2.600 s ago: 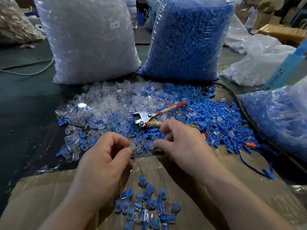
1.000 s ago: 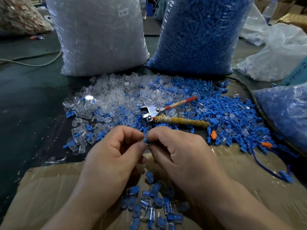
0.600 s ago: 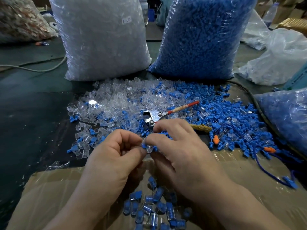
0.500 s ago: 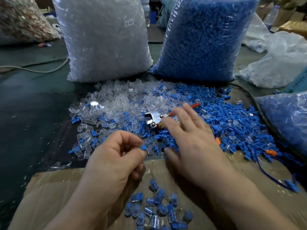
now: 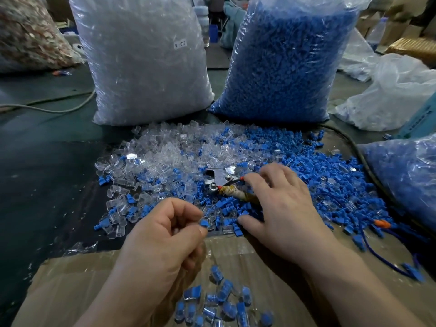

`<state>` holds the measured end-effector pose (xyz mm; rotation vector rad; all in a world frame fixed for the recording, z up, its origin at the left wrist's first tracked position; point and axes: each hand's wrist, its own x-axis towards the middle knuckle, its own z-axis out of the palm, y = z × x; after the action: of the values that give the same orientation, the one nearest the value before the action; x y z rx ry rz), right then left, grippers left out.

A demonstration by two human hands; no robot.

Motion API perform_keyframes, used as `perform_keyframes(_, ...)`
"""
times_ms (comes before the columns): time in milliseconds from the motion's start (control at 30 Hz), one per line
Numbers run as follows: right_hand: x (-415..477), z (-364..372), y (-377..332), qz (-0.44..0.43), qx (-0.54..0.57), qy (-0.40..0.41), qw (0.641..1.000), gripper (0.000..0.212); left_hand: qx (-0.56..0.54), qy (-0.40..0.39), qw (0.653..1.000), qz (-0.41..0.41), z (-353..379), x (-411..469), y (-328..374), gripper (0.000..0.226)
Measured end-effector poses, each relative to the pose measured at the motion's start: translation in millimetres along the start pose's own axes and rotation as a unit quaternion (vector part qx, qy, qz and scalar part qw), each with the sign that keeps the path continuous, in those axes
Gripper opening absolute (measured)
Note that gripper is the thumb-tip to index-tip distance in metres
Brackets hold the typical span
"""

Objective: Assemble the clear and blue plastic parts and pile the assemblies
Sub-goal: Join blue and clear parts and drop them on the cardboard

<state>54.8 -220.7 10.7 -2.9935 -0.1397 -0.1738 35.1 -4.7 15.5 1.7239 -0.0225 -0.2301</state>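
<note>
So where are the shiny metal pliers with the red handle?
In the head view, the shiny metal pliers lie mid-picture on the loose heap of clear and blue plastic parts, just left of the right hand, which partly covers their handles.

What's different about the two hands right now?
The left hand is curled, while the right hand is spread open. The left hand pinches a small blue piece between thumb and finger; the right hand holds nothing and is spread over the loose parts. The left hand is nearer the cardboard; the right hand is beside the metal tool. Both are bare.
</note>
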Motion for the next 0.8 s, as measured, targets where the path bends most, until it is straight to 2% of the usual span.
perform_keyframes(67,1.9,3.9,2.5,-0.003,0.008,-0.018,1.0,0.08,-0.002,-0.001,1.0,-0.001,0.5,-0.1,0.3,0.034)
perform_keyframes(167,3.6,7.4,3.1,-0.002,0.011,-0.05,0.999,0.079,-0.003,-0.001,1.0,-0.004,1.6,-0.3,0.9,0.034)
perform_keyframes(300,0.2,1.4,3.7,0.006,-0.011,-0.011,1.0,0.08,-0.018,0.005,1.0,0.0,1.0,-0.5,0.1,0.034)
perform_keyframes(400,0.4,-0.1,3.2,0.005,-0.031,-0.012,0.999,0.078,-0.04,0.005,0.999,-0.001,1.2,-0.3,-1.4,0.033)
perform_keyframes(500,3.6,-2.2,-0.8,0.005,-0.034,-0.008,0.999,0.069,-0.09,0.013,0.996,-0.01,2.0,0.0,-3.5,0.026)
perform_keyframes(567,3.9,-4.1,-3.3,0.009,-0.026,0.01,1.0,0.058,-0.119,0.019,0.993,-0.007,3.0,0.3,-3.7,0.015)
perform_keyframes(667,1.2,-9.1,-2.5,0.014,-0.016,0.058,0.998,0.049,-0.121,0.042,0.992,0.008,2.1,1.0,-5.4,0.019)
perform_keyframes(800,-6.4,-23.8,-7.4,-0.003,0.093,0.135,0.986,0.048,-0.167,0.039,0.985,-0.013,1.7,1.5,-6.0,0.019)
